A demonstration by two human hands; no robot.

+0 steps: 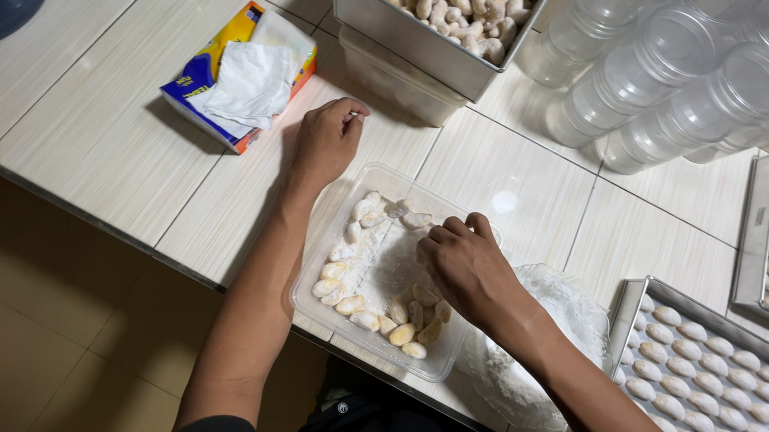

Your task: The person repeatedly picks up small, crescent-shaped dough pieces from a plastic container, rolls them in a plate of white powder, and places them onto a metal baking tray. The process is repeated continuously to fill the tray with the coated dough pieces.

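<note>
The right hand (464, 267) is curled knuckles-up inside the clear plastic container (317, 265), fingertips pressed down among the cookies (359, 306); whether they pinch one is hidden beneath the hand. The left hand (327, 140) rests loosely closed on the tiled counter (85, 134) just beyond the container's far rim, holding nothing visible.

The container lies rectangular, its long axis running from the counter's near edge away towards the left hand. Its floor is coated with white powder, and small pale-yellow crescent cookies, dusted white, line its left side and near end.

Just right of it sits a clear bag of white powder (561, 327), partly covered by the right forearm. A metal tray of plain cookies (697, 376) is cut off at the right edge. Farther back lie a tissue pack (235, 71), stacked clear jars (667, 73) and a metal pan of cookies (418, 36).
</note>
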